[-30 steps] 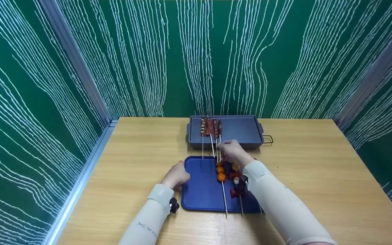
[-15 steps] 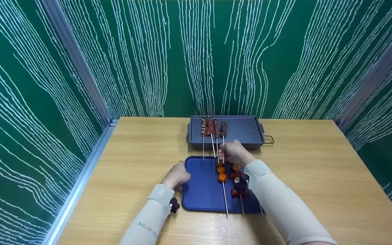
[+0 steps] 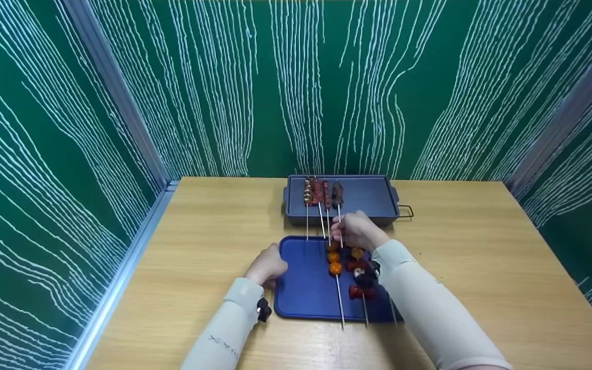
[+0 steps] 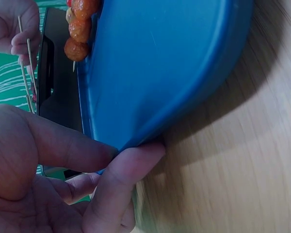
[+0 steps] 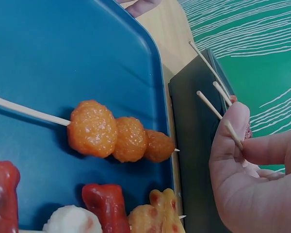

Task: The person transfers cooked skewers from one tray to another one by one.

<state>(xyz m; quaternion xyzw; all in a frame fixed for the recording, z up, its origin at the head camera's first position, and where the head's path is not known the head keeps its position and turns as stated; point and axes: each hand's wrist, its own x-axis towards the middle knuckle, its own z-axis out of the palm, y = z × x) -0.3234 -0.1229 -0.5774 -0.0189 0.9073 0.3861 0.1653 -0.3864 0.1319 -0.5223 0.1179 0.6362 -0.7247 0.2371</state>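
Note:
My left hand (image 3: 266, 265) pinches the left edge of a blue tray (image 3: 300, 295) between thumb and fingers; the left wrist view shows the grip on the rim (image 4: 117, 151). My right hand (image 3: 358, 229) pinches the wooden stick (image 5: 233, 135) of a dark meat skewer (image 3: 337, 194). Its meat end lies on the dark grey grill pan (image 3: 368, 196), beside several other skewers (image 3: 316, 191) whose sticks jut over the pan's front. On the tray lies a skewer of orange balls (image 5: 93, 129), and to its right a mixed skewer with red pieces (image 5: 105, 206), partly under my right arm.
The pan stands behind the tray near the green, white-lined back wall (image 3: 285, 103), with a wire handle (image 3: 405, 210) out to the right. Another stick (image 3: 392, 311) sticks out past the tray's front edge. Wooden tabletop (image 3: 214, 221) surrounds both.
My right hand has shifted slightly right, and the dark meat skewer has moved right on the pan, apart from the skewer beside it. My left hand stays on the tray.

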